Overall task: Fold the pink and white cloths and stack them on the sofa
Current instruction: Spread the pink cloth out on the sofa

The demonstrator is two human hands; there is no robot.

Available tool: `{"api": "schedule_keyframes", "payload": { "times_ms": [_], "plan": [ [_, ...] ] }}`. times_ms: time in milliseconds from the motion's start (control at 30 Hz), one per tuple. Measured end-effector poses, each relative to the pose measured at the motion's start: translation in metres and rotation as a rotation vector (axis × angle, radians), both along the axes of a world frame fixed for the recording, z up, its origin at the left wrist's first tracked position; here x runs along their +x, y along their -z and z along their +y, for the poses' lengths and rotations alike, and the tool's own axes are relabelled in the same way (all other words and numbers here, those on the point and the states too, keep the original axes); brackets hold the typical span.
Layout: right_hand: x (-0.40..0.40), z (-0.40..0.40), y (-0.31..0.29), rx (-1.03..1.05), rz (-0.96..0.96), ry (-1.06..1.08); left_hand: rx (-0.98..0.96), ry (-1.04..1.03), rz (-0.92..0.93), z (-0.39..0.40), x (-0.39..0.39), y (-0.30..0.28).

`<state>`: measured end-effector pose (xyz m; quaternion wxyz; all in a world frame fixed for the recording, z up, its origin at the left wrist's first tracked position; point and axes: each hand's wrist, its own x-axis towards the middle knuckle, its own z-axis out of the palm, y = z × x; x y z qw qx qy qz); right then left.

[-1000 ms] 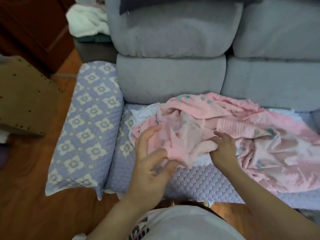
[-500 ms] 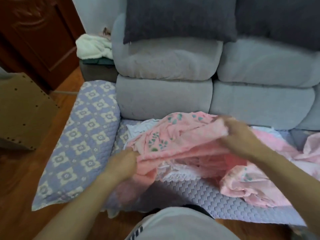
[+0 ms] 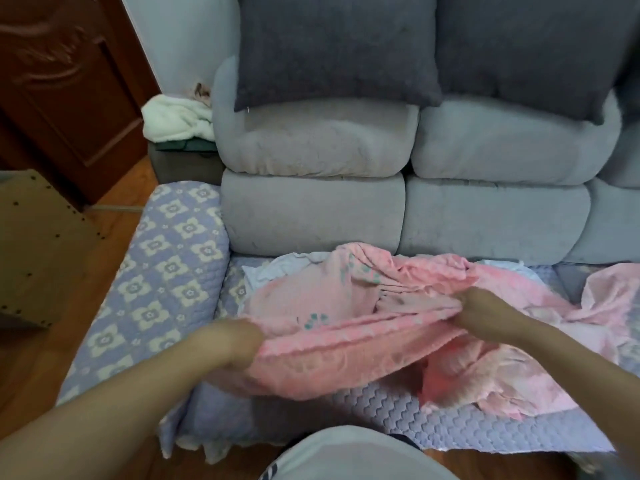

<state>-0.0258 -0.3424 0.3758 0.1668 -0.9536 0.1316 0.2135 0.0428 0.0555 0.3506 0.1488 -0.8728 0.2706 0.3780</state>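
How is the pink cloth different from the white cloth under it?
The pink textured cloth has little green flower prints; the plain white cloth shows none. The pink cloth is held up along one edge by the left hand and right hand; the white cloth lies untouched, mostly covered. Both are unfolded and crumpled on the lilac quilted sofa cover.

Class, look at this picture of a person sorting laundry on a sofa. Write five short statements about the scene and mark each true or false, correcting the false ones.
1. Both hands grip the pink cloth. True.
2. The left hand holds a white cloth. False: it grips the pink one.
3. A white cloth lies partly under the pink one. True.
4. Two dark cushions lie on the floor. False: they lean on the sofa back.
5. The right hand rests open on the seat. False: it grips the pink cloth.
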Motion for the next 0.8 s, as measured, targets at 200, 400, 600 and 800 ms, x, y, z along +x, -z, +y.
{"api": "schedule_keyframes", "payload": {
  "times_ms": [200, 400, 600, 800],
  "plan": [
    [-0.005, 0.011, -0.057, -0.158, 0.191, -0.39, -0.611, -0.596, -0.56, 0.001, 0.091, -0.069],
    [0.044, -0.07, -0.245, -0.598, -0.62, -0.043, -0.844, -0.216, -0.853, -0.059, 0.089, -0.272],
    [0.022, -0.126, -0.366, -0.525, -1.48, 0.31, -0.582, 0.036, -1.593, -0.094, 0.059, -0.415],
    [-0.003, -0.121, -0.332, 0.029, -1.133, 0.244, -1.338, -0.706, -1.237, -0.129, 0.017, -0.427]
  ]
}}
